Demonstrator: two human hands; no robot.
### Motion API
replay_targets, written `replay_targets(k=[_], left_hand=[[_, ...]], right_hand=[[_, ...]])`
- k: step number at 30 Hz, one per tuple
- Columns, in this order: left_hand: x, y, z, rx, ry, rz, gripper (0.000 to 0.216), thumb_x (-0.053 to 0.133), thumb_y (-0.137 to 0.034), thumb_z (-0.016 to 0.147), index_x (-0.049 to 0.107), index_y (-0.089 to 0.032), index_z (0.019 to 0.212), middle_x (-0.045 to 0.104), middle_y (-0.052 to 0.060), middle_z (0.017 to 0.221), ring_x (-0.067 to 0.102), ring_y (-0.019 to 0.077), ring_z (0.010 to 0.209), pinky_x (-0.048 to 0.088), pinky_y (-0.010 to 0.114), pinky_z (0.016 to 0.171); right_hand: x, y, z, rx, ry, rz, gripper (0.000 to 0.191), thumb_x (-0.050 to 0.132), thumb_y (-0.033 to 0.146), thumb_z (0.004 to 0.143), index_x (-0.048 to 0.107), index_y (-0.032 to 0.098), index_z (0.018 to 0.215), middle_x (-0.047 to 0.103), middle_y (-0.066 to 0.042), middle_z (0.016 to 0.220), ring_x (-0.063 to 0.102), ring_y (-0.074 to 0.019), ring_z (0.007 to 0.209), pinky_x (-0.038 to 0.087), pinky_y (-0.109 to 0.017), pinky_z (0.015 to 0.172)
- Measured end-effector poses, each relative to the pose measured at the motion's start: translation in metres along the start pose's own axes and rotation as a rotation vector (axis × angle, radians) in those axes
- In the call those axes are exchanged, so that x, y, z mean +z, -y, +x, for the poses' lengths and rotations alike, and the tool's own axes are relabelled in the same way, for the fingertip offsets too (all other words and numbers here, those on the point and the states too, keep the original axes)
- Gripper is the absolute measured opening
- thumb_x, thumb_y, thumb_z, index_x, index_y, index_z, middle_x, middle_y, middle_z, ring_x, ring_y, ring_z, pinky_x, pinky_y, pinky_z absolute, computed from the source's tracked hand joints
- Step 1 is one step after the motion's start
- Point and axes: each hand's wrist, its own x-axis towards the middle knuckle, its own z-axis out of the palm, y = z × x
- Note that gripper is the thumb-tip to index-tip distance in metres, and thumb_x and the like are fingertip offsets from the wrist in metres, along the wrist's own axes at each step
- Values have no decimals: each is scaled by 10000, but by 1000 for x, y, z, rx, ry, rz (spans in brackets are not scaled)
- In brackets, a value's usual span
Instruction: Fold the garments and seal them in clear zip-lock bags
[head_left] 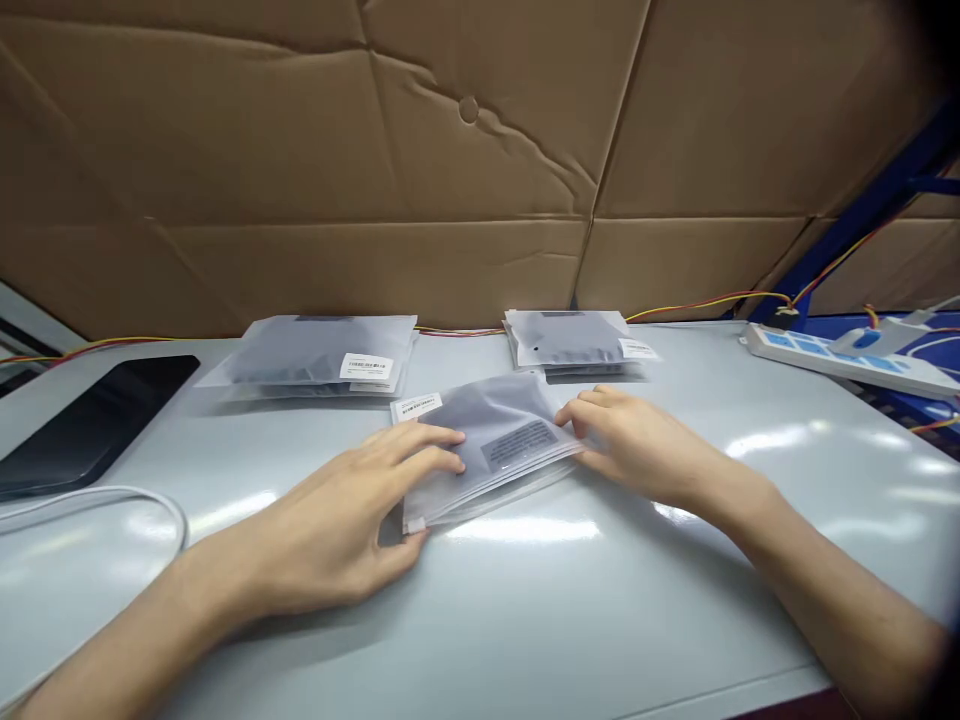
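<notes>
frosted pouch (491, 445) between both hands

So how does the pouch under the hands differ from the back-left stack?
The pouch under the hands lies skewed, left hand and right hand holding its ends; the back-left stack lies untouched. The pouch shows a dark printed patch; the stack's top shows only a white label. Both are frosted plastic with white labels.

Grey table (600, 620), frosted bags (495, 420), power strip (840, 360)
</notes>
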Motion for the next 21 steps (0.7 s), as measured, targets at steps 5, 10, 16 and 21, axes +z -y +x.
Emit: replay_targets(k=[5, 10, 16, 21], left_hand=[[7, 4, 2, 29, -75, -93, 246, 543, -135, 888, 614, -271, 1080, 609, 29, 1421, 563, 220, 1332, 503, 397, 1094], [18, -2, 12, 76, -209, -216, 198, 545, -129, 929, 657, -260, 1028, 743, 6, 1133, 671, 183, 1143, 496, 385, 1084], [32, -19, 19, -74, -349, -309, 137, 602, -117, 856, 611, -243, 910, 759, -27, 950, 725, 164, 905, 578, 268, 739], [36, -26, 22, -8, -396, -302, 133, 631, -127, 882, 586, -236, 821, 754, -36, 885, 724, 153, 880, 591, 286, 818]], right_hand=[[-1, 3, 0, -103, -108, -59, 357, 689, 507, 890, 716, 203, 1076, 681, -107, 1049, 597, -290, 994, 538, -459, 813], [2, 24, -3, -326, -237, 29, 623, 707, 567, 859, 589, 183, 1335, 631, -159, 1252, 583, -300, 1102, 525, -486, 907], [19, 52, 0, -457, -275, 49, 339, 662, 435, 932, 659, 190, 1165, 708, -78, 1069, 627, -206, 894, 496, -366, 790], [30, 60, 4, -509, -418, 39, 188, 592, 349, 976, 665, 181, 934, 703, -29, 849, 588, -150, 716, 433, -312, 668]])
